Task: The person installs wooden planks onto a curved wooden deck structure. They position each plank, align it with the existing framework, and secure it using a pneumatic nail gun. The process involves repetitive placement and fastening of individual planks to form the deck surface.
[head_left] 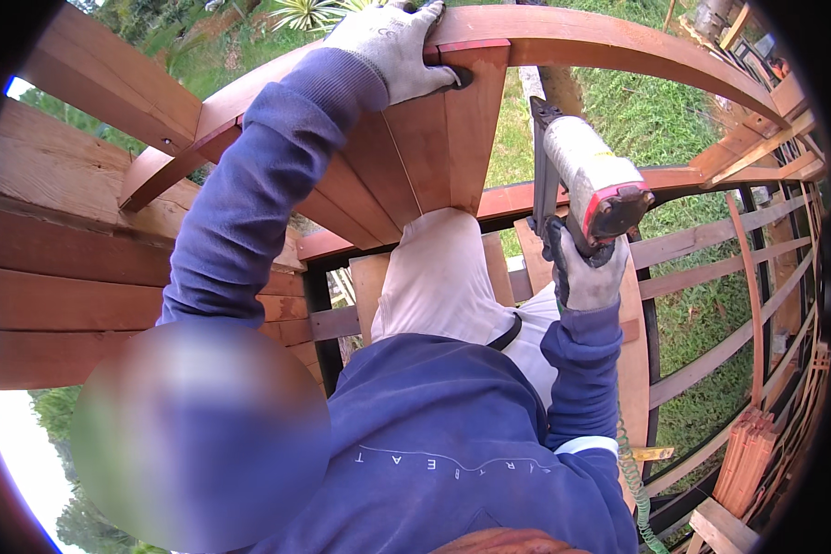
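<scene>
Our left hand [392, 42], gloved, lies flat on the top of the upright board [448, 129] under the curved rail [619, 46]. Our right hand [586, 272] grips the nail gun [586, 175] just beside it. Risks: fingers close to the firing line, board slipping, hose [635, 480] snagging.

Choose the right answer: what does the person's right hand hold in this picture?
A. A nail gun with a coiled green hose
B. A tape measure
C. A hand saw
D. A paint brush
A: the gloved right hand grips the handle of a grey nail gun near the wooden slats, and a coiled green hose hangs below the arm, while the left hand presses on the top rail.
</scene>
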`<action>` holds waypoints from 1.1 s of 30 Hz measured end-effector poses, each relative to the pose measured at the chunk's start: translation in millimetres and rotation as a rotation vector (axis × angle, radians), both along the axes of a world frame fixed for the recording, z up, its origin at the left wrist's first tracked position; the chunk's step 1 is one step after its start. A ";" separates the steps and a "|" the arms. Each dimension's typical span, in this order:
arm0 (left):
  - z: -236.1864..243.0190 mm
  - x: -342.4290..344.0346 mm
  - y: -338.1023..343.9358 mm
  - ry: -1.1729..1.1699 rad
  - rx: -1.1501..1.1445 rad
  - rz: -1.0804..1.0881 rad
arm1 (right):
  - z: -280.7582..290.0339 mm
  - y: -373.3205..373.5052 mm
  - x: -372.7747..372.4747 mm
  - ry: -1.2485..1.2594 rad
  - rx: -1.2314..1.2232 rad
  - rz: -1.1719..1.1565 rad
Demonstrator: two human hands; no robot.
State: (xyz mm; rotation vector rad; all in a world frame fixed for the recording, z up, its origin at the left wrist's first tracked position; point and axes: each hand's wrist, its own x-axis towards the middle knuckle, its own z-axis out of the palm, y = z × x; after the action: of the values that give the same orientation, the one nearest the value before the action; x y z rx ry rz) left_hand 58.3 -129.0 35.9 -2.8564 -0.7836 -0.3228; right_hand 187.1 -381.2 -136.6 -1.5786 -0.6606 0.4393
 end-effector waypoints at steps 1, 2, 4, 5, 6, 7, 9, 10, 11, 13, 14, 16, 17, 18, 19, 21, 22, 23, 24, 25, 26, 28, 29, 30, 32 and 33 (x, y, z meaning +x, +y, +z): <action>4.1 -0.5 -3.6 0.018 -0.017 0.011 | 3.6 6.0 -1.3 -0.017 0.032 0.002; 9.0 -1.9 -8.3 0.033 -0.039 0.024 | 7.7 11.3 -0.2 -0.085 0.064 0.040; 11.9 -1.7 -9.6 0.042 -0.056 0.034 | 7.7 18.7 0.5 -0.104 0.100 0.023; 10.2 -1.6 -8.4 0.035 -0.052 0.035 | 6.8 23.0 0.5 -0.114 0.118 0.017; 8.8 -1.3 -7.1 0.027 -0.048 0.036 | 9.4 25.0 1.1 -0.078 0.097 0.006; 8.4 -0.1 -5.8 0.036 -0.045 0.040 | 11.3 26.2 1.9 -0.060 0.085 0.001; 6.6 1.6 -3.7 0.054 -0.040 0.051 | 13.7 28.0 2.8 -0.041 0.066 -0.002; 5.5 0.7 -3.3 0.032 -0.031 0.036 | 14.7 28.5 2.5 -0.036 0.065 0.003; 3.8 -0.8 -3.1 0.010 -0.025 0.020 | 15.6 28.5 2.1 -0.031 0.061 0.008; 2.1 -1.3 -1.9 0.002 -0.020 0.015 | 14.6 29.1 -0.1 -0.017 0.064 0.010; 1.3 -0.4 -0.5 0.013 -0.022 0.025 | 12.3 29.1 -0.5 -0.012 0.068 0.002; 0.8 0.4 0.0 0.031 -0.030 0.035 | 1.4 31.2 -0.3 -0.049 0.078 -0.026; 1.9 0.6 -0.1 0.039 -0.036 0.035 | -1.1 32.3 0.1 -0.086 0.079 -0.031; 2.4 0.7 -0.1 0.046 -0.042 0.036 | -0.9 33.1 0.4 -0.163 0.071 -0.019; 1.7 0.6 0.4 0.035 -0.039 0.028 | 0.2 33.2 0.0 -0.213 0.065 -0.011; 0.5 -0.7 1.1 0.014 -0.031 0.018 | 4.7 34.4 -2.0 -0.287 0.057 0.003; 0.7 -1.5 1.4 0.015 -0.034 0.020 | 4.8 34.9 -1.9 -0.370 0.045 0.003; 1.1 -1.6 1.8 0.015 -0.038 0.018 | 5.0 34.7 -1.6 -0.455 0.030 -0.003; 1.8 -1.4 1.8 0.016 -0.042 0.017 | 1.8 34.8 0.6 -0.600 0.006 -0.014; 3.8 -1.5 0.4 0.017 -0.051 0.010 | -1.3 35.4 1.4 -0.632 0.001 -0.024; 6.7 -2.5 -2.4 0.017 -0.060 0.004 | -4.5 35.5 2.0 -0.664 -0.003 -0.036; 6.8 -2.2 -3.0 0.020 -0.064 0.002 | -7.7 35.6 1.8 -0.509 0.024 -0.045; 5.0 -1.1 -1.2 0.023 -0.056 0.010 | -7.4 36.3 0.9 -0.435 0.038 -0.042; 4.4 -0.8 -0.3 0.027 -0.049 0.017 | -4.4 36.0 -1.0 -0.370 0.047 -0.025; 5.7 -2.8 -1.3 0.009 -0.055 -0.001 | 8.0 33.6 -9.0 -0.175 0.087 0.010; 5.8 -3.5 -1.5 -0.001 -0.057 -0.010 | 21.8 32.7 -18.4 -0.045 0.119 0.028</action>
State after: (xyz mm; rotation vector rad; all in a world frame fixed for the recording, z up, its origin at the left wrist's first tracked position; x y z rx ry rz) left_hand 54.7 -130.6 41.7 -2.9145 -0.7916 -0.3073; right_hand 168.7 -348.5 -114.7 -1.4716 -0.7315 0.3795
